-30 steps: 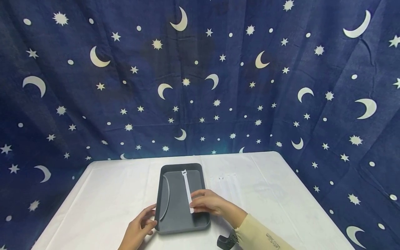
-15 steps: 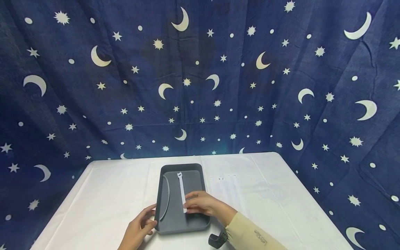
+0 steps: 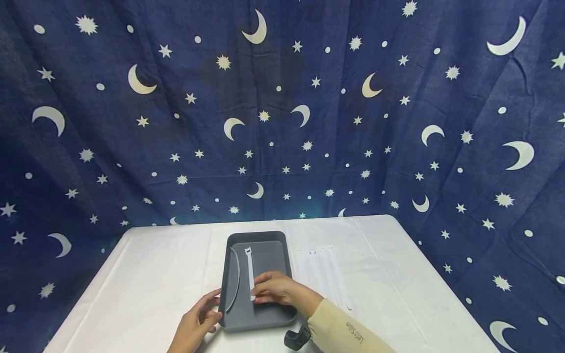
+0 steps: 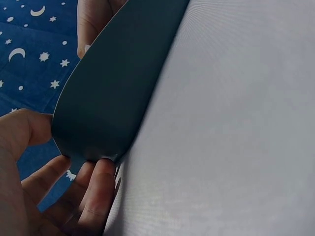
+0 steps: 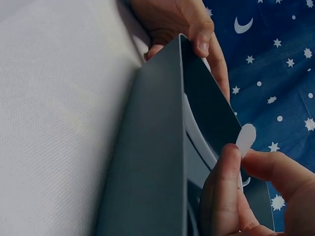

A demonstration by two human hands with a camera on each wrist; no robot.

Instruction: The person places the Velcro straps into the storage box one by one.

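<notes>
A dark grey tray (image 3: 260, 322) lies on the white table. My left hand (image 3: 196, 321) grips its near left corner, the thumb at the rim and the fingers against the outer wall. Inside the tray, my right hand (image 3: 278, 288) pinches the lower end of a white hook-and-loop cable tie (image 3: 250, 267) between thumb and fingers. The tie's slotted head points to the far side. Its rounded tip (image 5: 246, 137) sticks out above the fingertips in the right wrist view. Left of it, a second cable tie (image 3: 239, 274) stands curved along the tray's left side.
Several white cable ties (image 3: 312, 252) lie side by side on the table (image 3: 375, 294), right of the tray, faint against the white cloth. A dark blue curtain (image 3: 282, 122) with moons and stars hangs behind the table and along its sides.
My right hand has moved left across the tray with the pinched cable tie, bringing it closer to the curved one. The left hand and the tray have stayed put.
</notes>
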